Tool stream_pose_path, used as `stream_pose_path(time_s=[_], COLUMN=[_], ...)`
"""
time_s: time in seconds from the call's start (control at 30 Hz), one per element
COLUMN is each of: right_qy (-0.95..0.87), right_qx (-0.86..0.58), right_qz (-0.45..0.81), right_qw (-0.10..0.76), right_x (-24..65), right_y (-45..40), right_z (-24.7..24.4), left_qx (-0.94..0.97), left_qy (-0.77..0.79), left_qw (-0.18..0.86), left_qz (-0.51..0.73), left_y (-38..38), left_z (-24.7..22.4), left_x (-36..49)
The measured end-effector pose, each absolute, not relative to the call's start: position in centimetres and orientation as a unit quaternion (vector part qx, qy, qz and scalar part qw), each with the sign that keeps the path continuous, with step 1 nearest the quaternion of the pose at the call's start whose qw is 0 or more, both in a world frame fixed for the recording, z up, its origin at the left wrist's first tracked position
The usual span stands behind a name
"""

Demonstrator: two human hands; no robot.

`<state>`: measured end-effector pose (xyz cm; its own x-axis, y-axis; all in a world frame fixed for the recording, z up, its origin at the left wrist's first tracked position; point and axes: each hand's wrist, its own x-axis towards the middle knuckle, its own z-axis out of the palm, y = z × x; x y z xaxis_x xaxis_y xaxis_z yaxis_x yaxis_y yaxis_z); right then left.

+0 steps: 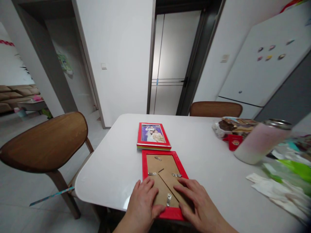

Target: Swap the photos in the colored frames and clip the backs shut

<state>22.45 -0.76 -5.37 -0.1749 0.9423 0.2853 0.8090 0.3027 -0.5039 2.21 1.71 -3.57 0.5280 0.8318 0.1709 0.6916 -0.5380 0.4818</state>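
Observation:
A red picture frame (178,161) lies face down at the table's near edge, its brown backing board (161,165) and several metal clips showing. My left hand (145,202) rests on its lower left side, fingers apart on the border and board. On the lower right side lies my right hand (198,204), its fingers spread over the board and rim. Just beyond, touching or nearly touching it, another red frame (153,133) lies face up with a photo of people, on top of a green-edged item.
The white table (109,161) holds a pink and white tumbler (262,140), a red packet (235,142), snack bags (236,125) and white cloth or tissue (279,194) on the right. Wooden chairs stand at the left (48,142) and far side (216,109).

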Motion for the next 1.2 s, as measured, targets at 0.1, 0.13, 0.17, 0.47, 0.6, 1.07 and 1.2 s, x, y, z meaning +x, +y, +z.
stream_pose_path(time_s=[0.1,0.13,0.17,0.47,0.6,1.07,1.2], right_qy=[-0.769,-0.769,-0.766,-0.737,-0.751,-0.868,-0.878], right_qx=[-0.573,-0.574,-0.578,-0.635,-0.618,-0.462,-0.448], right_qz=[0.095,0.093,0.092,0.042,0.028,0.051,0.055], right_qw=[0.268,0.266,0.267,0.227,0.232,0.173,0.161], right_x=[22.5,22.6,22.7,23.6,23.7,19.9,19.7], right_y=[-0.7,-0.5,-0.3,3.5,3.3,-1.2,-1.5], right_z=[-5.6,-5.5,-5.4,-5.1,-5.3,-3.0,-2.9], left_qx=[0.859,0.862,0.864,0.864,0.86,0.861,0.86], left_qy=[0.442,0.438,0.432,0.418,0.43,0.428,0.427], left_qw=[0.186,0.186,0.188,0.214,0.213,0.214,0.221], left_qz=[0.178,0.176,0.174,0.179,0.176,0.172,0.172], left_y=[1.4,1.2,1.1,1.0,0.9,1.0,1.0], left_z=[-3.0,-3.0,-3.0,-4.8,-4.7,-4.5,-4.4], left_x=[2.0,1.9,1.9,2.0,2.0,1.5,1.5])
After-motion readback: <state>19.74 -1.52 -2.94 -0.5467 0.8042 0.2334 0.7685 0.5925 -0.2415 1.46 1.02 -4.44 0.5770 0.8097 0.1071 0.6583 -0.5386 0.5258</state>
